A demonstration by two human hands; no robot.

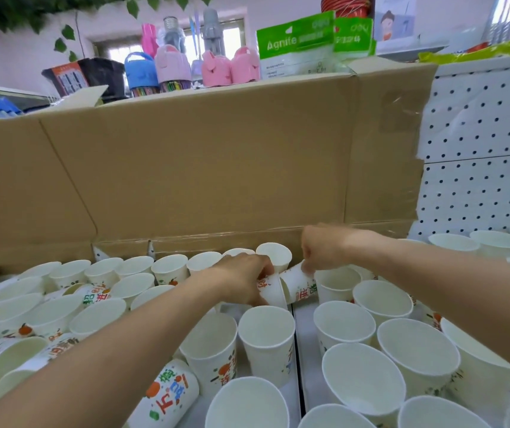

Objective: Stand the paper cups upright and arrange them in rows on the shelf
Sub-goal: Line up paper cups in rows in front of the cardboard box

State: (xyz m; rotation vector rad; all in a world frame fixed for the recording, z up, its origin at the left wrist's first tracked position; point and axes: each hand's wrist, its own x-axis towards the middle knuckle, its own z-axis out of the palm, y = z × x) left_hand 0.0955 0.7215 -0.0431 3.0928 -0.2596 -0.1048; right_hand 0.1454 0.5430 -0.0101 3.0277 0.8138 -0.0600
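1. L hand (242,278), view centre: fingers curled round a tilted paper cup (273,295), print facing up. Wall doesn't look crushed.
2. R hand (320,250), at 2 o'clock of L: fingertips pinch one end of a second cup (296,284) lying on its side. The two cups meet. Can't tell if nested or just touching.
3. Both cups are over the shelf (306,329), mid-depth, just in front of the back row (170,268) of upright cups along the cardboard box (216,165) at 12 o'clock.
4. Step in hand, my read: part these two & right them.
5. How to do it well: light grip, since thin paper prob. dents. Turn mouth up before lowering, then set base flat.
6. Placement: fill the gap directly below the hands. Line up w/ neighbours, rims just beside each other, not overlapping.
7. Risk: forearms pass over standing cups at 5 & 7 o'clock, so lift clear & don't sweep.
8. Not yet done: fallen cup (164,393) at 7 o'clock, toppled heap (13,356) at 9.
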